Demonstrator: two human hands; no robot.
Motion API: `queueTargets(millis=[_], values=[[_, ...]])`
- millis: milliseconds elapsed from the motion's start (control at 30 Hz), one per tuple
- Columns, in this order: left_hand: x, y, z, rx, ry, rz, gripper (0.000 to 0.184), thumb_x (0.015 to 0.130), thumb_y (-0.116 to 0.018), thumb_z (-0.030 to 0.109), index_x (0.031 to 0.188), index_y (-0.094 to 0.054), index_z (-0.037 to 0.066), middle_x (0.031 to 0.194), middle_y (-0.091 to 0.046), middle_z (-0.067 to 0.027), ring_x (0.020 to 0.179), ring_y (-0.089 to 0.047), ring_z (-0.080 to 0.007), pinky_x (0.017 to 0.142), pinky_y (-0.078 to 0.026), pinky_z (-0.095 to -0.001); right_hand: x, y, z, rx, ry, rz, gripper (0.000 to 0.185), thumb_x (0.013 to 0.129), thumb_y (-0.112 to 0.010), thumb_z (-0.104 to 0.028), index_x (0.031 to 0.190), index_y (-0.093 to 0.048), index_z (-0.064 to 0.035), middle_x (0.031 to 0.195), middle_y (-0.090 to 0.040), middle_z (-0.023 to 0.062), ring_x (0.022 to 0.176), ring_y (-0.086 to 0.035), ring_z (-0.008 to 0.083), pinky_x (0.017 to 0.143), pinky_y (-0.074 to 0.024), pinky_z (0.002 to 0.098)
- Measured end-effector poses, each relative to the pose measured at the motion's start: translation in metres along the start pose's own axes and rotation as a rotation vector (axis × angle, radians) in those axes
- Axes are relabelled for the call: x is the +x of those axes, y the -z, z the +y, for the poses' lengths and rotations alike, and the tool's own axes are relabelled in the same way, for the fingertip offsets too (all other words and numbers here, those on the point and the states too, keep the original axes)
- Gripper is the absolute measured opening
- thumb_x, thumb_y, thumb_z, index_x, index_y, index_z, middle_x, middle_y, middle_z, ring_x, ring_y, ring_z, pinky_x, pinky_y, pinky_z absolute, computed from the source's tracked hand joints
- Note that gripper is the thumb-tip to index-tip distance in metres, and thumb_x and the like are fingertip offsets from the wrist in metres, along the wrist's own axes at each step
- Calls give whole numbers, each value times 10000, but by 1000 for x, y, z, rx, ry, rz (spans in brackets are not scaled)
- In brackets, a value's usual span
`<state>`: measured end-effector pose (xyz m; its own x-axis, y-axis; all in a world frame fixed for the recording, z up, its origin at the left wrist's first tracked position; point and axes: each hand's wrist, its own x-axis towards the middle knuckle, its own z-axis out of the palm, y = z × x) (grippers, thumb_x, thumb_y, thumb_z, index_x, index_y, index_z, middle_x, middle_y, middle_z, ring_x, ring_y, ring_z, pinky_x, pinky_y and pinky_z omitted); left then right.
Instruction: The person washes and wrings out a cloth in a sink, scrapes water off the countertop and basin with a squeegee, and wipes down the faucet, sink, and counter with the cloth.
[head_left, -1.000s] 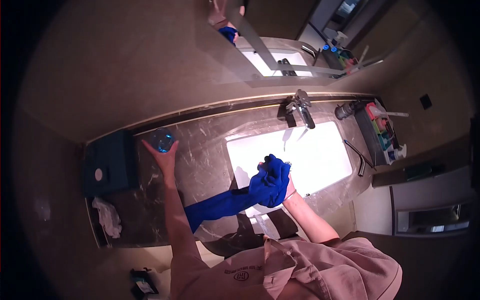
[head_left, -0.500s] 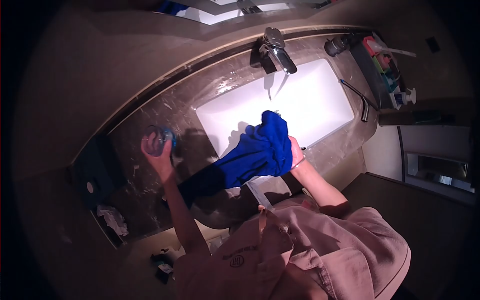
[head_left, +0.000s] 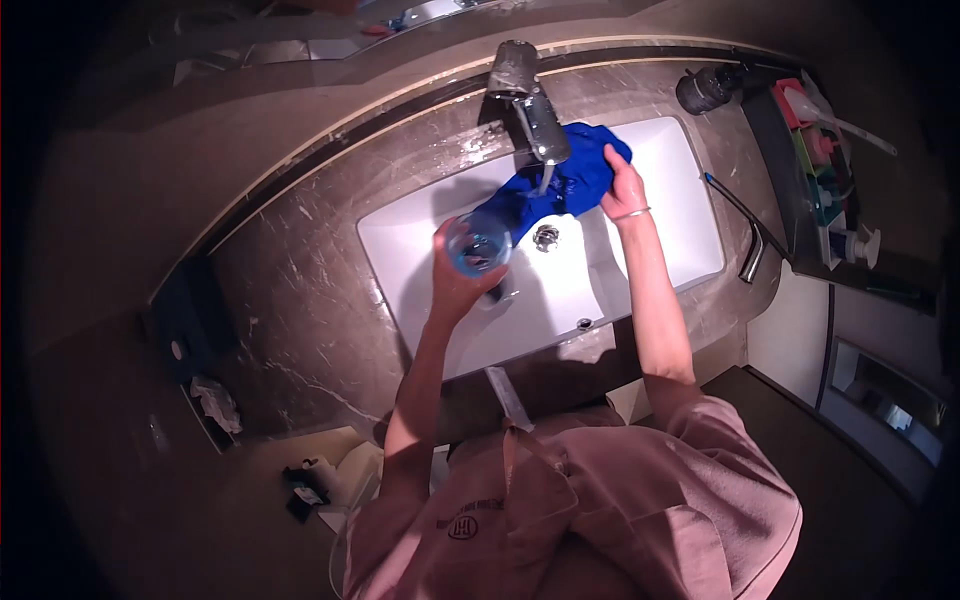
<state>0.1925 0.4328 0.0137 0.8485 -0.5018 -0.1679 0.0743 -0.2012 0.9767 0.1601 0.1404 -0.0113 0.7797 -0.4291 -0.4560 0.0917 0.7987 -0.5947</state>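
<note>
My left hand (head_left: 458, 285) is wrapped round a clear, blue-tinted cup (head_left: 478, 245) above the left half of the white sink (head_left: 410, 270). My right hand (head_left: 624, 188) grips the right end of a bunched blue cloth (head_left: 580, 175), thumb on top. The cloth hangs beneath the spout of the chrome faucet (head_left: 540, 120), and a thin stream of water seems to run onto it. Its left end reaches behind the cup, where I cannot see it fully. Below the cloth lies the metal drain (head_left: 546, 238).
Right of the sink, a squeegee-like tool (head_left: 740, 225) with a dark handle lies on the stone counter (head_left: 300, 310). Beyond it stand a dark jar (head_left: 704, 92) and an organizer (head_left: 800, 170) of bottles. Crumpled white tissue (head_left: 215, 403) sits at the far left.
My left hand has brought the cup from the left counter to over the sink. My right hand has moved the blue cloth forward, from the sink's front edge to under the faucet.
</note>
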Motion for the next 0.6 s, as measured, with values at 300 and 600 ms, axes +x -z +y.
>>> queueTargets(millis=[300, 600], values=[[106, -102, 0, 314, -234, -248, 609, 663, -745, 343, 1164, -528, 73, 1116, -573, -163, 1082, -526, -344, 938, -412, -418, -58, -36, -43, -1095, 195, -80, 419, 902, -542, -267, 1201, -505, 25, 934, -646, 86, 852, -582, 153, 797, -465, 282], [102, -101, -24, 689, -335, -189, 510, 684, -730, 310, 1098, -562, 64, 1044, -615, -152, 961, -576, -369, 885, -447, -424, 4, -11, 2, -754, -531, -424, 339, 868, -600, -216, 1155, -547, -45, 1023, -610, 44, 876, -579, 96, 788, -485, 250]])
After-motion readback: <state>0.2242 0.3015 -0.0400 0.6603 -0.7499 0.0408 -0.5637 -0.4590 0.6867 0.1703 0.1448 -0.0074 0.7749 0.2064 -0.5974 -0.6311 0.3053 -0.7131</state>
